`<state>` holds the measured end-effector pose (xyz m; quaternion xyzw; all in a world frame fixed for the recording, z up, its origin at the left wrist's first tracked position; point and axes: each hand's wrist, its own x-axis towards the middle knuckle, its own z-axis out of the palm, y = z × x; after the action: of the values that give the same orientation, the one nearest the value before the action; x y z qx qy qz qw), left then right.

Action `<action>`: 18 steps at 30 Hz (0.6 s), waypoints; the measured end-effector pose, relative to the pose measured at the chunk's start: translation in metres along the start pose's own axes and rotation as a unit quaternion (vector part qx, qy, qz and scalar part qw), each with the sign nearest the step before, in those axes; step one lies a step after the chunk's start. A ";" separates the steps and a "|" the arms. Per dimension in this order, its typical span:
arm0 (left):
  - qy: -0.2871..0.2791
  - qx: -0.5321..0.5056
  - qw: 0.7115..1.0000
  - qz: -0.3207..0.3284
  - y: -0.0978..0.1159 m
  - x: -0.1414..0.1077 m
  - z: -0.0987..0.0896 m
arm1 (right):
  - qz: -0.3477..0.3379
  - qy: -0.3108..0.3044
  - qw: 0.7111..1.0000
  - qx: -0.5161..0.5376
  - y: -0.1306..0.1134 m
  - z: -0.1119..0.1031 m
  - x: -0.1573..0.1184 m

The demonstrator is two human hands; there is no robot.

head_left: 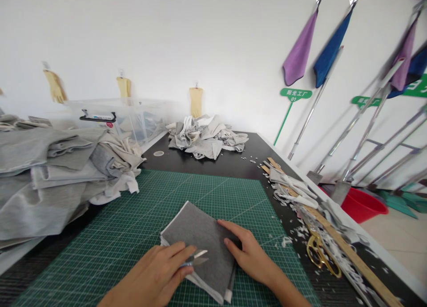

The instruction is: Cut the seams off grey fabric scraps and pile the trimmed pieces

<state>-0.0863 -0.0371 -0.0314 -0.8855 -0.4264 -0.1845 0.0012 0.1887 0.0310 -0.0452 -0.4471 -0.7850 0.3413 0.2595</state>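
Two hands: left hand (150,273) grips snips (195,259), right hand (248,251) flattens grey fabric (196,240) pointing forward.

Black table (200,162): folded grey fabric (43,165) stacked at left, crumpled grey-white fabric (207,138) farther along, clear plastic bin (113,120) behind. Gold-handled scissors (320,258) and wooden ruler (353,253) lie among white scraps (296,229) at right. Yellow gloves (196,101), purple cloth (298,49), blue cloth (332,47) hang on wall (216,40). Red basin (363,205) on floor.
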 end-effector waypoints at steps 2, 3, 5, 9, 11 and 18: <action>0.003 -0.003 1.000 0.001 0.000 -0.001 0.001 | 0.000 0.002 1.000 0.000 0.000 0.000 0.000; 0.004 -0.004 1.000 0.002 0.000 -0.001 0.001 | 0.000 0.003 1.000 0.000 0.000 0.000 0.000; 0.003 -0.005 1.000 -0.001 0.001 0.000 0.001 | 0.000 0.003 1.000 0.001 0.000 0.000 0.000; -0.002 -0.006 1.000 0.000 0.002 0.000 -0.001 | 0.000 0.002 1.000 0.005 -0.001 -0.001 0.000; -0.003 -0.005 1.000 0.004 0.002 -0.001 -0.001 | 0.002 0.003 1.000 0.003 -0.001 -0.001 0.000; 0.015 0.000 1.000 -0.009 -0.001 -0.001 0.002 | 0.009 0.003 1.000 -0.004 -0.001 0.000 -0.001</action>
<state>-0.0871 -0.0365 -0.0339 -0.8791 -0.4339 -0.1974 0.0061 0.1888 0.0301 -0.0447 -0.4562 -0.7815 0.3389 0.2573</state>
